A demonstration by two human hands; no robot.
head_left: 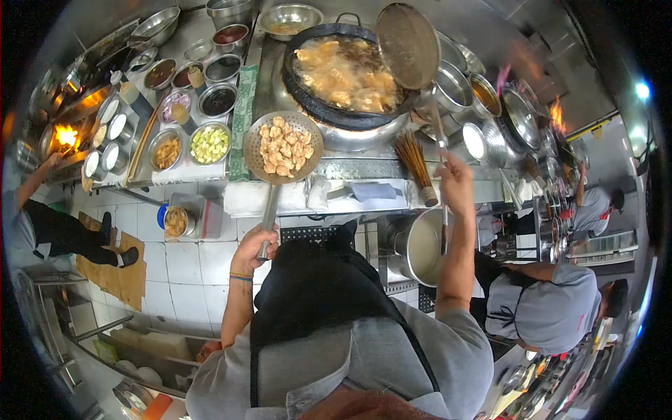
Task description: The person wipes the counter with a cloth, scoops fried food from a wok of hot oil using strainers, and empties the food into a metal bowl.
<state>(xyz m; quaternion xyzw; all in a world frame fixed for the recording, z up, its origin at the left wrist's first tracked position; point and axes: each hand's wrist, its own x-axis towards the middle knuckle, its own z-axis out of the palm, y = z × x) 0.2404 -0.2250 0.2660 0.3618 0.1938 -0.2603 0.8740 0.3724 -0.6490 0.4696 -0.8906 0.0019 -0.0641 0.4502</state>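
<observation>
My left hand is closed around the handle of a perforated skimmer, held level in front of the stove. Browned chunks of food, perhaps chicken, lie piled in its bowl. My right hand grips the long handle of a round mesh strainer, whose head is raised over the right rim of a large black wok. Pale golden pieces are frying in bubbling oil inside the wok. Nothing readable lies on the strainer's mesh from this angle.
Bowls of sauces and chopped vegetables stand left of the wok. A bamboo brush and folded cloths lie along the front edge. Below right is a deep pot. Flames burn at both sides; co-workers stand nearby.
</observation>
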